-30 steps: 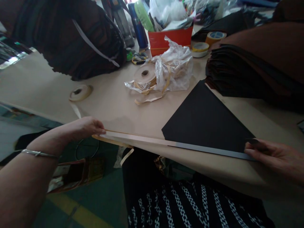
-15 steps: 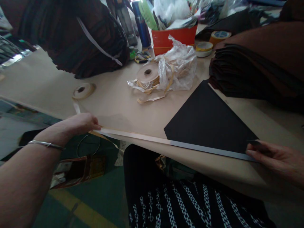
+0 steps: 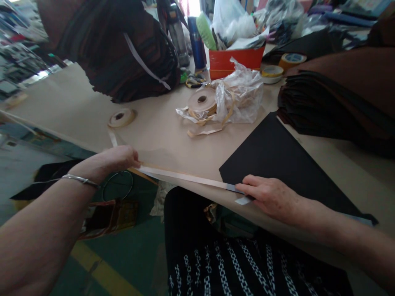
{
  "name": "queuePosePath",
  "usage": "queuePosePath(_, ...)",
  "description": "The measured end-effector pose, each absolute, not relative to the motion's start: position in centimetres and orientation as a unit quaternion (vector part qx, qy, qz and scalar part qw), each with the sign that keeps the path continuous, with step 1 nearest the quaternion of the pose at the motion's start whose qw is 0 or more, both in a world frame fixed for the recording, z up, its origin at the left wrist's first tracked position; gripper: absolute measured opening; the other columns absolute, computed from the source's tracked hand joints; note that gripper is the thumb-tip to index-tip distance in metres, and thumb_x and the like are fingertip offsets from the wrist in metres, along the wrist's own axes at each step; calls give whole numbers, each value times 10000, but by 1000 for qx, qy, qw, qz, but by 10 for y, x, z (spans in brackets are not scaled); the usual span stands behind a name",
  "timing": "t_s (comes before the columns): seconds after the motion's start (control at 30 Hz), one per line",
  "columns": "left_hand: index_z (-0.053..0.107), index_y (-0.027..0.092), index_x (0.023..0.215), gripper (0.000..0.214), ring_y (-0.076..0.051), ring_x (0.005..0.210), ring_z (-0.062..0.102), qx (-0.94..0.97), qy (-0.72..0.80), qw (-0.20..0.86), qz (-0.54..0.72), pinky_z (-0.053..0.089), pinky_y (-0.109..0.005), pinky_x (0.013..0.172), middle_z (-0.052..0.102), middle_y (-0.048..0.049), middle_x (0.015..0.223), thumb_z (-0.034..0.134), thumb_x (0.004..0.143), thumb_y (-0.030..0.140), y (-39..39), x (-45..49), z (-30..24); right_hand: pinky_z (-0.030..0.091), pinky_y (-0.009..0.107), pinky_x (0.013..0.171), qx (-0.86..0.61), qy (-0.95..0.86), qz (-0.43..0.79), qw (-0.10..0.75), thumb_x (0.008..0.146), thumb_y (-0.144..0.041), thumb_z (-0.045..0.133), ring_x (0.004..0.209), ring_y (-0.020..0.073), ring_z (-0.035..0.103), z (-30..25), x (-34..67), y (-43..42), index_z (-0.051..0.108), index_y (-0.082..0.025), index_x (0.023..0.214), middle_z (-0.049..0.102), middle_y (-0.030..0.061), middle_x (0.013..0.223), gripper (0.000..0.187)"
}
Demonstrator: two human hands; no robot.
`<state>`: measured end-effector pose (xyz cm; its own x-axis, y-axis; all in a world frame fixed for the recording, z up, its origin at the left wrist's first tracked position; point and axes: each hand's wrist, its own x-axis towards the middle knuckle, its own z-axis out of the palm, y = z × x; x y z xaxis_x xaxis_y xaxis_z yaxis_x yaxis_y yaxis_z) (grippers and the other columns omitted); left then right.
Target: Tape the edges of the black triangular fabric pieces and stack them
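The pale strip (image 3: 185, 177) runs along the near edge of the desk (image 3: 154, 142), and its right end meets the lower left part of the black sheet (image 3: 274, 152). To do this step well, I think the strip should be kept straight and evenly tight, because a slack or twisted strip would probably lie crooked on the sheet. It also seems wise to hold the sheet flat, so that a pull does not drag it.

The left hand (image 3: 121, 158) has a narrow grip: its fingertips pinch the strip at its left end, and a yellowish ribbon (image 3: 145, 176) hangs below them. The right hand (image 3: 271, 195) has its fingers drawn close together where the strip meets the sheet, with a short pale piece (image 3: 243, 200) sticking out under them. The inner side of this hand is hidden, so I cannot tell whether it pinches the strip or only presses it.

Beyond the left hand lies a tape roll (image 3: 123, 119), with its loose end leading down toward the wrist. Farther back, another roll (image 3: 202, 99) sits beside a clear plastic bag (image 3: 243, 98), in front of a red box (image 3: 236, 61). At the right rests a stack of dark sheets (image 3: 327, 98).
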<state>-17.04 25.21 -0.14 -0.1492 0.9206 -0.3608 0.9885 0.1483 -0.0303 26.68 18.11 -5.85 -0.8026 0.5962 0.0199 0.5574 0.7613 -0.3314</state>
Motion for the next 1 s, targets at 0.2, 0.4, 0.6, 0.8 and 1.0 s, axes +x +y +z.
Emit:
queuePosePath(0.2,666,119,583,187,-130,508,452,615,742,116,-240,281,-207,560,522,22,478,729,737,202,251,-166,10,371,227,533,-300,-947,107,38,853,-139,461,735,133,535,-66,262,183,508,-248,1231,545,38,936,396)
queuePosePath(0.4,696,124,697,239,-139,553,433,609,755,49,-239,411,-328,693,571,-15,602,721,748,356,250,-174,13,236,223,455,-294,-950,102,-11,856,-222,488,591,100,464,-53,251,186,476,-331,1245,502,24,901,404)
queuePosePath(0.6,699,123,843,191,-244,864,500,697,702,-46,-136,404,-392,847,621,-99,922,636,855,303,238,-143,21,273,232,477,-305,-934,183,-27,880,-380,483,595,114,483,-42,248,195,447,-371,1267,500,15,894,389)
queuePosePath(0.8,667,156,901,96,-175,954,530,849,525,61,4,404,-272,912,594,-59,1042,594,899,219,204,-48,-2,402,263,687,-414,-807,414,69,951,-323,304,718,123,520,-24,261,194,468,-180,947,546,11,806,218)
queuePosePath(1.0,657,166,886,136,-195,824,560,864,490,116,-23,461,-279,754,602,-48,884,693,832,285,179,25,-26,384,244,635,-439,-766,432,181,886,-272,433,682,114,491,-34,244,182,536,-173,747,532,2,746,199)
